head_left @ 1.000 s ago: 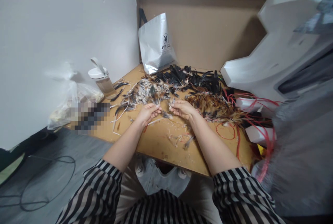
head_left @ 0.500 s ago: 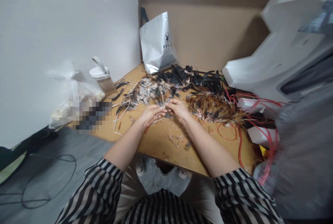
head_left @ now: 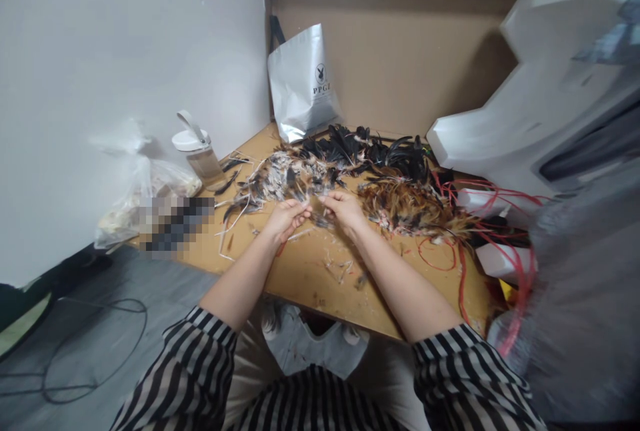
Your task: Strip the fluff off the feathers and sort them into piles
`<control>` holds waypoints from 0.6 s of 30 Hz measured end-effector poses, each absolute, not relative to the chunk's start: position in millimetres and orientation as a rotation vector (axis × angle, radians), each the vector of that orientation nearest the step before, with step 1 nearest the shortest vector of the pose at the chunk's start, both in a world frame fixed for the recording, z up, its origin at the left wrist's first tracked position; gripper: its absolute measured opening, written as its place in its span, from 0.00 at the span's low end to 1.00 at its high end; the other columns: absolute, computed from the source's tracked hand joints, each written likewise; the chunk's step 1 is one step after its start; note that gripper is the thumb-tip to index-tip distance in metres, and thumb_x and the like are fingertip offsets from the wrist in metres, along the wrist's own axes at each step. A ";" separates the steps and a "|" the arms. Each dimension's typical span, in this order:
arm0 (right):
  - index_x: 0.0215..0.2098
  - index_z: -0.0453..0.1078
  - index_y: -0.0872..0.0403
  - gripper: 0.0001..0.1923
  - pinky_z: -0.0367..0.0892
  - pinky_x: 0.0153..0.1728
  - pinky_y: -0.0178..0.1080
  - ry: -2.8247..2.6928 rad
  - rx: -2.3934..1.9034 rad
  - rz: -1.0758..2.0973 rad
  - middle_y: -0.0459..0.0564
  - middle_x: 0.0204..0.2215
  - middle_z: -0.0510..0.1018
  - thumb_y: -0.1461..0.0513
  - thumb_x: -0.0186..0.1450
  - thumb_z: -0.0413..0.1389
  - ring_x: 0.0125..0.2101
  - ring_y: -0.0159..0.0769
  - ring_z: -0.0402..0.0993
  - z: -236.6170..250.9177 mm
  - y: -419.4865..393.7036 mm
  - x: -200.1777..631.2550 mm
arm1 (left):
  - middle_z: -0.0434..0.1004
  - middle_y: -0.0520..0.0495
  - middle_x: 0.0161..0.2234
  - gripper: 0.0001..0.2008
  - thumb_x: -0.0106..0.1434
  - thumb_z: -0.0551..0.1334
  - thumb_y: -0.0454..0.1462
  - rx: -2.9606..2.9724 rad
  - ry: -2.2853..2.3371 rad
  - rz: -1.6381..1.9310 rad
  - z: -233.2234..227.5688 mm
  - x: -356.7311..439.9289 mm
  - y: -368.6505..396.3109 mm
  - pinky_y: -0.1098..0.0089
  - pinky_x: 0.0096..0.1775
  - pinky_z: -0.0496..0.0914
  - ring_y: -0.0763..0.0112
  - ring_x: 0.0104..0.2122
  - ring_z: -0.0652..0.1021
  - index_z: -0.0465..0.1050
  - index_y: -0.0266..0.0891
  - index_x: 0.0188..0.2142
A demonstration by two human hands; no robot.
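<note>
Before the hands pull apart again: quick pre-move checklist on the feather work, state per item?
1. Left hand pinched on a feather: ok, fingers closed at the tips.
2. Right hand pinched on the same small feather: cannot tell, too small.
3. Both hands over the wooden board, not past its edge: ok.
4. Grey feather pile apart from the brown feather pile: ok.
5. Red cords away from the hands: ok, off to the right.
6. Bottle upright: ok.
</note>
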State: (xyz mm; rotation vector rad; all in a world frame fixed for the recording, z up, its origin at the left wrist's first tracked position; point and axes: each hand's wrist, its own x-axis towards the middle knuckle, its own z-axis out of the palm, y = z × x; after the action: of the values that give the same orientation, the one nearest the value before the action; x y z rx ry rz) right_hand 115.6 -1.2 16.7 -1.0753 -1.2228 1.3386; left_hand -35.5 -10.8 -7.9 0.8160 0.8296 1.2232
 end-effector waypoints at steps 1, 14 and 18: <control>0.18 0.62 0.56 0.14 0.48 0.15 0.29 -1.209 -1.078 1.325 0.39 0.10 0.62 0.55 0.45 0.59 0.12 0.22 0.53 17.0 0.6 118.8 | 0.74 0.48 0.23 0.07 0.47 0.65 0.34 0.787 0.833 1.269 -7.3 -36.6 -9.8 0.83 0.21 0.63 0.83 0.20 0.71 0.69 0.31 0.24; 0.20 0.67 0.58 0.12 0.50 0.18 0.29 -1.650 -1.183 1.103 0.40 0.13 0.63 0.55 0.47 0.57 0.15 0.22 0.52 22.8 -2.1 131.0 | 0.76 0.41 0.30 0.13 0.45 0.65 0.39 0.988 0.968 1.289 -3.8 -31.7 -12.5 0.79 0.23 0.64 0.76 0.24 0.75 0.71 0.31 0.28; 0.21 0.68 0.59 0.13 0.50 0.18 0.29 -1.759 -1.194 1.065 0.41 0.14 0.63 0.55 0.47 0.56 0.16 0.23 0.52 19.4 -1.0 129.4 | 0.76 0.41 0.26 0.15 0.45 0.65 0.41 1.129 1.021 1.252 -4.7 -30.1 -11.3 0.77 0.22 0.64 0.74 0.22 0.74 0.72 0.30 0.27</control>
State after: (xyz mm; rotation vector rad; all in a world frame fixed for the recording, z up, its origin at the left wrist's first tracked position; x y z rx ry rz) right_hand 129.4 -1.0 19.4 -1.1937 -1.7591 1.0647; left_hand -30.1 -11.3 -4.7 1.1286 1.0212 1.2523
